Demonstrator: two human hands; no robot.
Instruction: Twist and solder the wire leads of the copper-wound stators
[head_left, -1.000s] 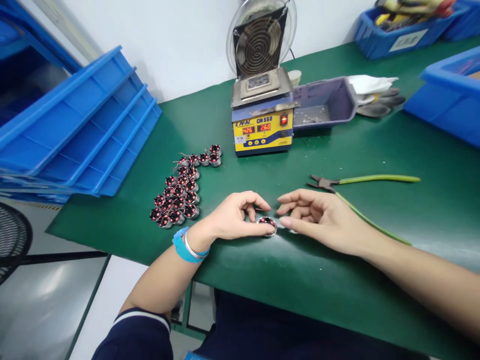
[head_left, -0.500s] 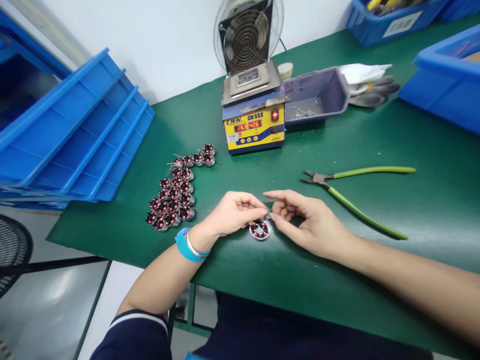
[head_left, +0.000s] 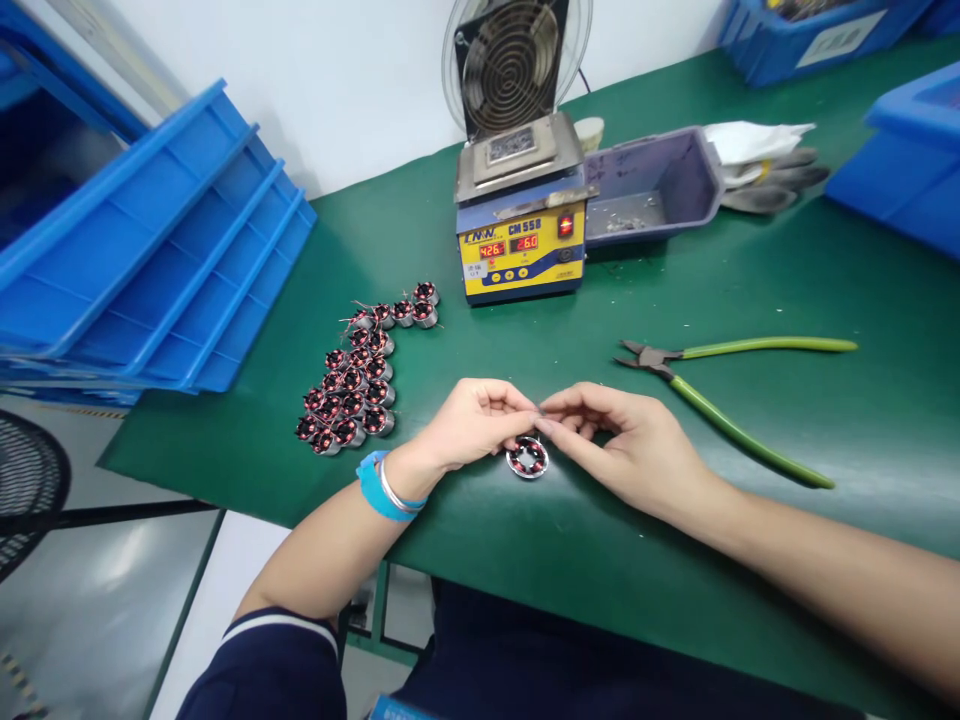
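Observation:
A small round motor stator [head_left: 527, 457] with copper windings and a silvery rim is at the near part of the green table, its open face toward me. My left hand [head_left: 476, 425] is closed at the stator's upper left, its thumb and fingers pinching at the thin wire leads there. From the right, my right hand [head_left: 634, 435] pinches with thumb and index finger at the same spot, touching the left fingertips. The wire between the fingertips is mostly hidden. Green-handled cutting pliers [head_left: 660, 360] lie spread apart to the right of my right hand.
Rows of similar stators [head_left: 352, 380] stand to the left. Behind is a yellow-and-blue solder pot [head_left: 523, 255] with lit displays and a fan [head_left: 511, 75]. A purple-grey bin [head_left: 709, 190], gloves [head_left: 784, 185] and blue crates [head_left: 172, 250] stand around the table.
My right thumb and index finger have closed from apart into a pinch at the left fingertips. The whole view has shifted slightly; the stator stays below the hands.

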